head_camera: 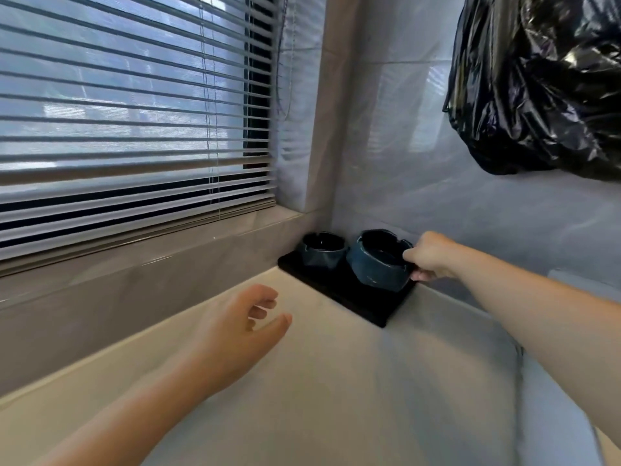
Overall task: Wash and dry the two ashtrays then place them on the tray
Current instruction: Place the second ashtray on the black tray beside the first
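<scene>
Two dark blue ashtrays are over a flat black tray (366,306) in the corner where the sill meets the wall. The left ashtray (322,249) stands on the tray near the corner. The right ashtray (379,262) is tilted toward me, and my right hand (431,255) pinches its right rim with thumb and fingers. My left hand (240,326) hovers over the beige counter, to the tray's left and nearer me, fingers apart and holding nothing.
A window with grey slatted blinds (134,112) and a cord fills the left. A black plastic bag (544,79) hangs on the wall at the upper right. The beige counter (319,381) stretches toward me.
</scene>
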Motion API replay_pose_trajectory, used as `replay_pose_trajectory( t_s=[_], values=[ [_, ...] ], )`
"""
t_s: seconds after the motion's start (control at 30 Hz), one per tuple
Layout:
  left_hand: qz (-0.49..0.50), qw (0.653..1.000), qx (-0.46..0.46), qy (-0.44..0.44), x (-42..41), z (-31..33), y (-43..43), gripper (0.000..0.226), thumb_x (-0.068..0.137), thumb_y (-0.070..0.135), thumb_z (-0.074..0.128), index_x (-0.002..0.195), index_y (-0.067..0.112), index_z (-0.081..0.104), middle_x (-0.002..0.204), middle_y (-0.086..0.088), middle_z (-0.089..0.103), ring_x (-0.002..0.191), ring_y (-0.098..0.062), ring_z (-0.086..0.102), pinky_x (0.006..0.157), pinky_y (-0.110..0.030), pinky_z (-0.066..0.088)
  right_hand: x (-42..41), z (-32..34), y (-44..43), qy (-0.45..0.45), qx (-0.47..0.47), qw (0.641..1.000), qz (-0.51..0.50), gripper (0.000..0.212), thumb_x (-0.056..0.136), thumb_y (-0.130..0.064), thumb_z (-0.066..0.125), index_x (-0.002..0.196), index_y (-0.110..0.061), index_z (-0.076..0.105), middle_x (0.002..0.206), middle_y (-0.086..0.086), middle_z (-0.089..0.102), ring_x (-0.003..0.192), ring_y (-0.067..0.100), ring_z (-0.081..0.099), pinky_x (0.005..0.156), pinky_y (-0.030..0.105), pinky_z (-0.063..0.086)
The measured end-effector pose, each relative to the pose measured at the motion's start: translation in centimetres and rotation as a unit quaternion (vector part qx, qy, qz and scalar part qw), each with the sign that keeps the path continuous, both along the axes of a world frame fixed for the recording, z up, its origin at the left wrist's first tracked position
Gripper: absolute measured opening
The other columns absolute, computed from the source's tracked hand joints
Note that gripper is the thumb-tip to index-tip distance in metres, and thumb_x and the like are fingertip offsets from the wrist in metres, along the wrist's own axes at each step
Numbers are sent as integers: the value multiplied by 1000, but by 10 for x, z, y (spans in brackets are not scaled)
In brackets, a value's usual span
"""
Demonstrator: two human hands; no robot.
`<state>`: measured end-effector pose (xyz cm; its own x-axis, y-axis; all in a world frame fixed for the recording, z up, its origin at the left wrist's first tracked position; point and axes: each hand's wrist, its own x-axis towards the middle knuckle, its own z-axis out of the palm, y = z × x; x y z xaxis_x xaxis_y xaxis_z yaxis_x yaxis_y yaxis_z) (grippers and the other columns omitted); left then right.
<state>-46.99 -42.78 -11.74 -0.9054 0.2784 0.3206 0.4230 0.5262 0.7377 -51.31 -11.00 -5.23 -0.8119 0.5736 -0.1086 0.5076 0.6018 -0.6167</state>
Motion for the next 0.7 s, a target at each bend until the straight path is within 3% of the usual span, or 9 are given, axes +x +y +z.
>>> replay_pose_trajectory(
  t_s=[0.1,0.17,0.23,0.4,0.5,0.7],
  values=[
    [0,1000,-6,9,-9,-4,6,34,83,38,67,114,26,62,102,19,61,94,-2,60,88,-26,52,-22,-14,9,-14,-13,999,-27,15,94,-8,55,84,1,51,55,16,58,39,22,57,36,23,46],
    [-3,1000,-13,16,-15,-7,9,33,82,40,66,112,29,61,101,21,60,94,0,60,86,-22,51,-31,-23,15,-21,-16,999,-37,13,94,-10,55,98,2,54,65,16,60,49,24,59,40,26,48],
    [-8,1000,-13,16,-20,-12,10,32,82,41,66,112,31,60,101,23,60,94,0,60,85,-21,51,-38,-32,23,-22,-31,998,-45,18,94,-10,57,107,2,54,75,17,60,50,22,59,35,22,46],
    [-6,999,-27,19,-30,-22,14,33,82,43,66,113,35,59,102,24,60,94,2,59,84,-20,51,-45,-46,33,-30,-47,997,-53,11,94,-10,56,95,0,52,62,13,52,48,22,57,32,21,43],
    [-7,999,-33,18,-33,-23,18,33,82,42,65,114,34,60,103,23,61,94,2,59,85,-20,50,-50,-51,32,-35,-47,997,-46,16,93,-9,57,103,3,53,62,14,54,48,23,57,41,26,48],
    [-11,999,-34,30,-34,-22,26,34,85,39,64,117,30,60,102,24,59,95,3,58,82,-13,46,-47,-52,20,-28,-75,996,-40,10,96,-8,54,95,1,49,58,15,49,36,21,54,30,20,42]
  ],
)
